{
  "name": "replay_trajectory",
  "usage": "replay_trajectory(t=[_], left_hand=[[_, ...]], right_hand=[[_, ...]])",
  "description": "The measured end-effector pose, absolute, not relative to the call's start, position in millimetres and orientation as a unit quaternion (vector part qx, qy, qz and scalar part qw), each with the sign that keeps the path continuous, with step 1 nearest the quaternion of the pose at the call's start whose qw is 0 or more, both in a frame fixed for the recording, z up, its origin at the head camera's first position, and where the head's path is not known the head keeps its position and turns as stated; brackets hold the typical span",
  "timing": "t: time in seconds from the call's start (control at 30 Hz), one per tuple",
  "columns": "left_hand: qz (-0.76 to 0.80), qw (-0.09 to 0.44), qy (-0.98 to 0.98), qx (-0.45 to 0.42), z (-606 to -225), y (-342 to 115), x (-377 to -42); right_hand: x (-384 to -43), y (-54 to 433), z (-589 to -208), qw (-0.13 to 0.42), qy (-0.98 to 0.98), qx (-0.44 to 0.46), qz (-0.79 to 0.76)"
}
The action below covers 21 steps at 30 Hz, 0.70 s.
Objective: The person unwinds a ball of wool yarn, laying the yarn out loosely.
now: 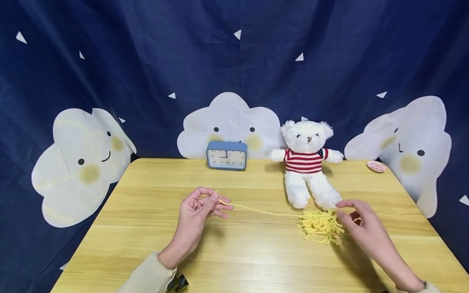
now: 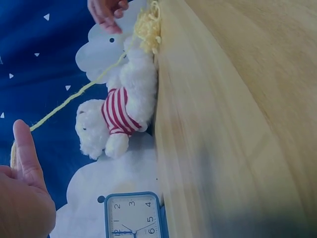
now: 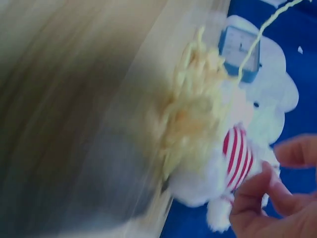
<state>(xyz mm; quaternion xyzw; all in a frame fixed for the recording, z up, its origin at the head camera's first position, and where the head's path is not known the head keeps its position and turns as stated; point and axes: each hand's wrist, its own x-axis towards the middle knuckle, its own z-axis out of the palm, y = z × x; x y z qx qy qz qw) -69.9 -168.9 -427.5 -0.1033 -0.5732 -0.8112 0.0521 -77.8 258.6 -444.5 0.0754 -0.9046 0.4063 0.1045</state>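
Observation:
A loose heap of yellow yarn (image 1: 320, 226) lies on the wooden table, close to the feet of a white teddy bear (image 1: 303, 162) in a red-striped shirt. One strand (image 1: 261, 211) runs from the heap, raised and nearly straight, to my left hand (image 1: 199, 207). Thumb and forefinger of that hand pinch its end, while the other fingers extend. At the heap's right side hovers my right hand (image 1: 362, 224), fingers loosely bent. In the right wrist view its thumb and fingers (image 3: 255, 191) show no yarn between them.
A blue alarm clock (image 1: 226, 156) stands near the table's back edge, left of the bear. Toward the back right corner lies a small pink oval object (image 1: 376, 166). Behind the table (image 1: 146, 228) hangs a dark blue curtain (image 1: 146, 49) with cloud faces.

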Motion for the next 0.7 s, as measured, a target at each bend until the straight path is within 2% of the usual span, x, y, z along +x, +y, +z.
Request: replay_trajectory(t=[0.1,0.17,0.33,0.5,0.7], left_hand=[[-0.806,0.061,-0.578,-0.113,-428,-167,-71],[-0.802,0.074,-0.579,-0.124,-428,-165,-72],[-0.789,0.105,-0.591,-0.127,-427,-163,-74],[-0.771,0.11,-0.62,-0.099,-426,-162,-73],[-0.773,0.093,-0.621,-0.088,-423,-161,-71]], right_hand=[[-77,240,-440,0.131,-0.88,0.088,0.448],[-77,225,-438,0.12,-0.86,0.114,0.484],[-80,189,-435,0.007,-0.801,0.199,0.565],[-86,159,-436,-0.121,-0.738,0.267,0.608],[-91,133,-440,-0.193,-0.732,0.285,0.588]])
